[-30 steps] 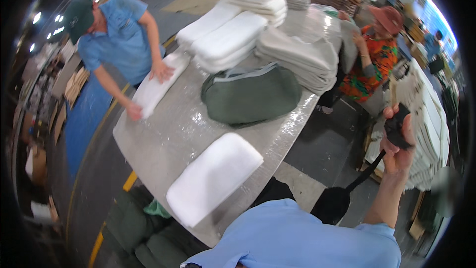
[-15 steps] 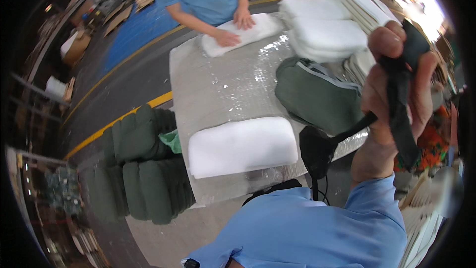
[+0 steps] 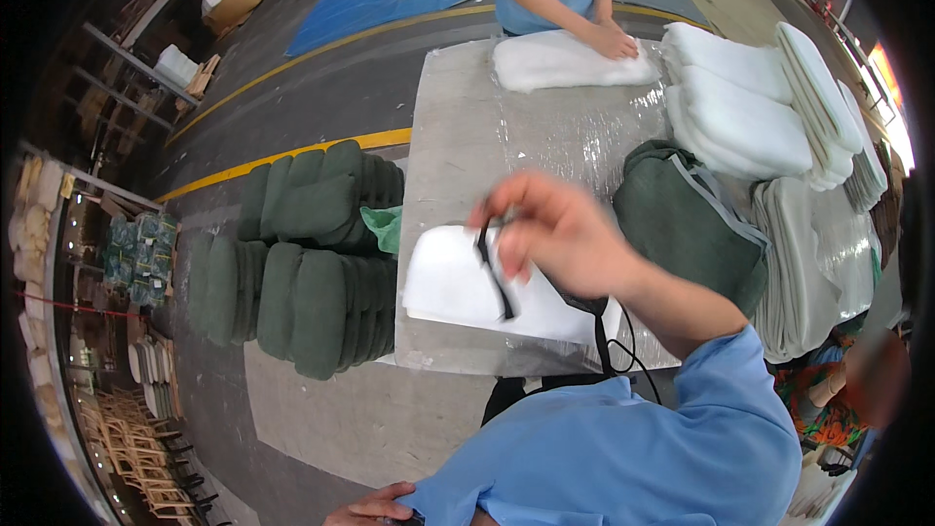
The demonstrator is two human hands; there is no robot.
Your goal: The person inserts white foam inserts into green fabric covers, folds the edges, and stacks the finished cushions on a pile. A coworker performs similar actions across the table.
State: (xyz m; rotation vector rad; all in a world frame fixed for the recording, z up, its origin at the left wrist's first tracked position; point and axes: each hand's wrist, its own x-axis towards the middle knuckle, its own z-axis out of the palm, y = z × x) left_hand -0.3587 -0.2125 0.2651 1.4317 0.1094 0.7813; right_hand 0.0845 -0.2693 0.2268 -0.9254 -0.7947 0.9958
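Note:
My right hand [image 3: 560,239], smeared by motion, pinches a short black strap [image 3: 494,278] above the table's near side. Beneath it lies a folded white padding piece [image 3: 453,282], partly hidden by the hand. A black item [image 3: 584,304] with a thin cable shows behind my forearm. At the lower edge my left hand [image 3: 375,507] is only partly seen, its fingers bent beside something small and dark. Right of my right hand is a dark green fabric cover [image 3: 687,229] with a grey edge strip.
Plastic film covers parts of the table [image 3: 443,136]. Across it a person in blue presses another white padding piece [image 3: 575,60]. White padding stacks [image 3: 745,117] and folded grey fabric [image 3: 794,263] stand at right. Stacked green cushions [image 3: 326,302] sit at left, beside a green bag [image 3: 383,226].
My right hand has swung left and down from the upper right, carrying the black strap over the white padding. My left hand has come into view. The whole view has shifted.

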